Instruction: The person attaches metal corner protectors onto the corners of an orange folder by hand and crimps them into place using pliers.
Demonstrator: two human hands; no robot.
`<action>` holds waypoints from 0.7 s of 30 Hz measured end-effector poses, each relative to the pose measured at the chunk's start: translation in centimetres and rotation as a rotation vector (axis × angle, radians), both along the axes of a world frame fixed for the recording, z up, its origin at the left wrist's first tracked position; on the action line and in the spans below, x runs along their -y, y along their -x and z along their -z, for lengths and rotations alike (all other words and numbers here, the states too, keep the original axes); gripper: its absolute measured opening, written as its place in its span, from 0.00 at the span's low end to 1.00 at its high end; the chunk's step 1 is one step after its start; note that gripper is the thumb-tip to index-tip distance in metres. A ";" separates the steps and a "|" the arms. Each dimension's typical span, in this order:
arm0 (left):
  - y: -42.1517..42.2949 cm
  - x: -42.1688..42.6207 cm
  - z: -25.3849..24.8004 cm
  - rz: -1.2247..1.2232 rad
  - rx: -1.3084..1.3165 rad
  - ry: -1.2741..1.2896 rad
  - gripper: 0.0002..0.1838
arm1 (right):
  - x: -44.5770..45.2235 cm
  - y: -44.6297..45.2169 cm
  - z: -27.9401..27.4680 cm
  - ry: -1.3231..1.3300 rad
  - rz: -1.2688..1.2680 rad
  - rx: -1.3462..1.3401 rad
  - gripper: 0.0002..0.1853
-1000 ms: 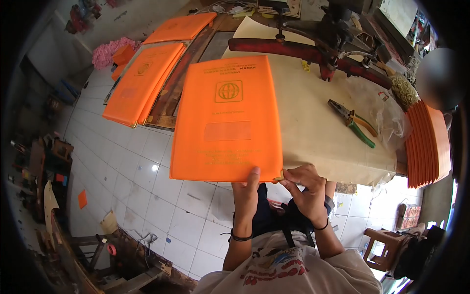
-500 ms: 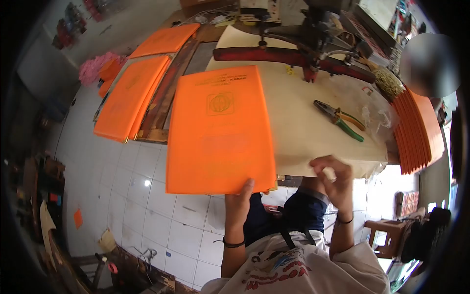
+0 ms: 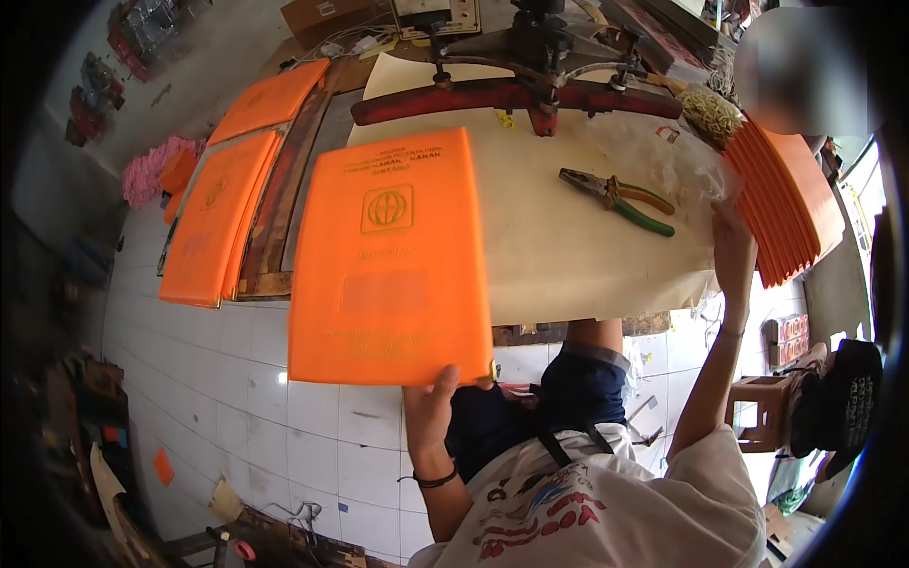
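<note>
At the near edge of the paper-covered worktable, head view: your left hand grips an orange gold-printed folder by its bottom edge near the lower right corner, thumb on the cover, other fingers mostly hidden behind. Folder held up, front facing you; metal corner piece visible. Your right hand is out at the table's right end, by the clear plastic bag and just beside the row of orange covers; fingertips unclear, cannot tell whether they hold anything. Combination pliers lie on the paper, nose leftward. More orange folders lie stacked at left.
</note>
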State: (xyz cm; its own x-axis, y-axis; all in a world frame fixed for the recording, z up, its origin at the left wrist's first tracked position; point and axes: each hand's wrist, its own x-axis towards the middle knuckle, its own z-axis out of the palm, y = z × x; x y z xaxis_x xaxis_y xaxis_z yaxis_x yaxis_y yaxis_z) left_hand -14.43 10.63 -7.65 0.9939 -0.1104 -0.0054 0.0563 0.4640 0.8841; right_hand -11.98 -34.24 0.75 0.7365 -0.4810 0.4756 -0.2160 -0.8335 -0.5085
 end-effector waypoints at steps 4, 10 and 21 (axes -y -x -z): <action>-1.6 3.7 -2.1 0.051 -0.058 0.072 0.16 | 1.8 -3.2 -0.1 -0.048 -0.063 -0.044 0.12; -1.8 4.6 -2.2 0.046 -0.058 0.112 0.17 | 4.4 -5.4 3.8 0.094 -0.027 0.071 0.11; -3.2 5.8 -2.5 0.085 -0.067 0.137 0.18 | 4.4 -4.8 3.3 0.080 -0.085 0.028 0.13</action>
